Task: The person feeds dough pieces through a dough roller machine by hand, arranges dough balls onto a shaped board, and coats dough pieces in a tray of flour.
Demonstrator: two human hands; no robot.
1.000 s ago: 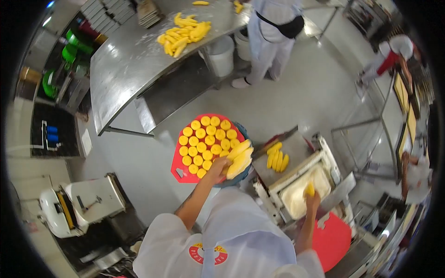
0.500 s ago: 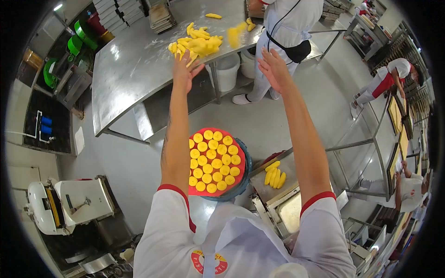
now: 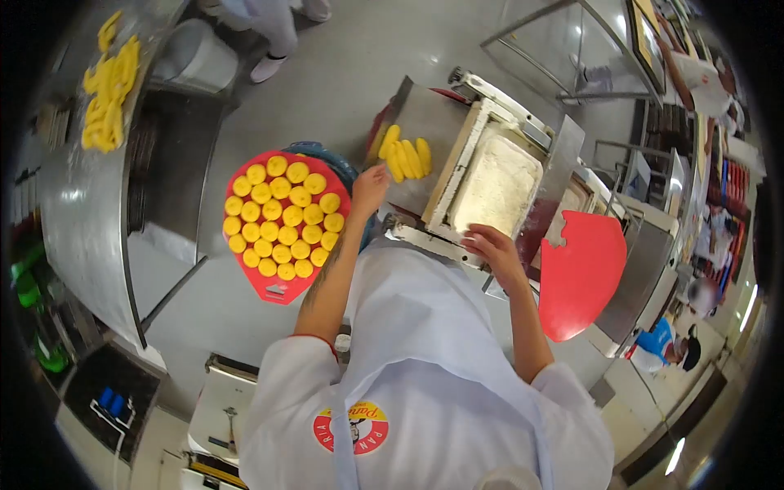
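Five elongated yellow pieces [image 3: 412, 159] lie on the metal plate [image 3: 425, 118] of a white-framed machine [image 3: 456, 166], with a worker's left hand [image 3: 370, 189] just beside them, fingers bent; whether they grip anything cannot be told. The right hand [image 3: 492, 245], fingers extended and loosely parted, appears bare of any object at the near edge of one bed of white powder [image 3: 498, 181]. About thirty yellow rounds [image 3: 282, 189] cover one red board [image 3: 278, 291] over a blue tub [image 3: 336, 163]; a second red board [image 3: 581, 273] is at right. A yellow pile [image 3: 109, 102], too bunched to count, rests on a steel table [image 3: 90, 229] near one pale bucket [image 3: 196, 55]. The worker's round badge [image 3: 369, 429] reads "PAN", its remaining letters partly covered by a strap [image 3: 340, 425]
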